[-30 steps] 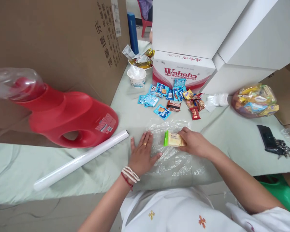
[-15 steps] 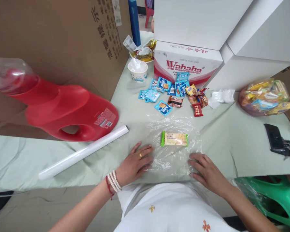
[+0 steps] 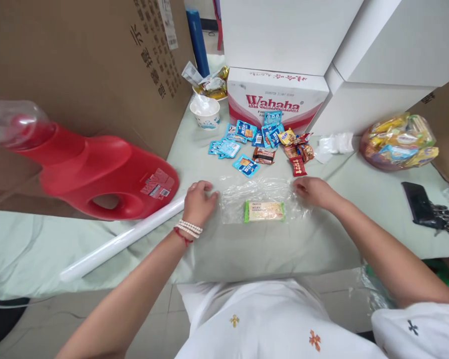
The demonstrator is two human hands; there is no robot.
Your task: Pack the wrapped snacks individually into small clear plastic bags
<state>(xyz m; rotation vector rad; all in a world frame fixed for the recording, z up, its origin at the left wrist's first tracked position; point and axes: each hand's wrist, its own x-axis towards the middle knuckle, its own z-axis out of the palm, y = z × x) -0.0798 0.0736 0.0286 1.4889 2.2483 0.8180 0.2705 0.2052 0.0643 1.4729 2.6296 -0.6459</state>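
A cracker packet [image 3: 264, 211] with a green end lies on a sheet of clear plastic film [image 3: 260, 198] spread on the pale green tablecloth [image 3: 247, 249]. The film is folded over from the near side onto the packet. My left hand [image 3: 199, 202] pinches the film's left edge, fingers curled. At the film's right edge my right hand [image 3: 311, 191] grips it the same way. A white roll of film [image 3: 123, 240] lies just left of my left hand.
A red detergent jug [image 3: 97, 174] lies on its side at the left. Several small snack packets [image 3: 262, 144] are scattered before a Wahaha box [image 3: 275, 102]. A paper cup [image 3: 205, 113] stands behind, a bag of snacks [image 3: 398, 142] and a phone with keys [image 3: 422, 204] at the right.
Both hands moved from the film's near edge up to its left and right sides, folding the near part of the film over the packet. The packet lies where my right hand set it.
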